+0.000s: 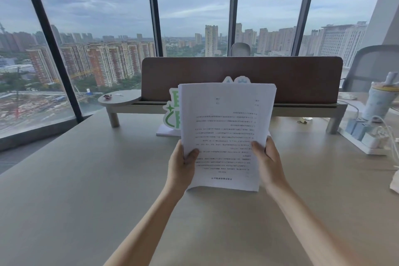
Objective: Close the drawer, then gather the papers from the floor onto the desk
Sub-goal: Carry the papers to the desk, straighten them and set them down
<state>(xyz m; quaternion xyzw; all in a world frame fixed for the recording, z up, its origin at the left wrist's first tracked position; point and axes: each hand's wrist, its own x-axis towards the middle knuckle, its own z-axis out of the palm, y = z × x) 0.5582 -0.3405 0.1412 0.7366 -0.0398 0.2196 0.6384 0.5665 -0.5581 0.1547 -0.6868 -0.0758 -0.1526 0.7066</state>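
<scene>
Papers (226,136), a thick stack printed with text, stand nearly upright over the middle of the desk (86,179), their bottom edge low over the desktop; whether it touches is unclear. The left hand (181,166) grips the stack's lower left edge, thumb on the front sheet and fingers behind. The right hand (266,160) grips the lower right edge the same way. Behind the stack, a green-and-white sign (172,112) stands in front of a brown divider (241,75). At far right, a power strip (362,136) with plugs lies near a cup (377,101).
</scene>
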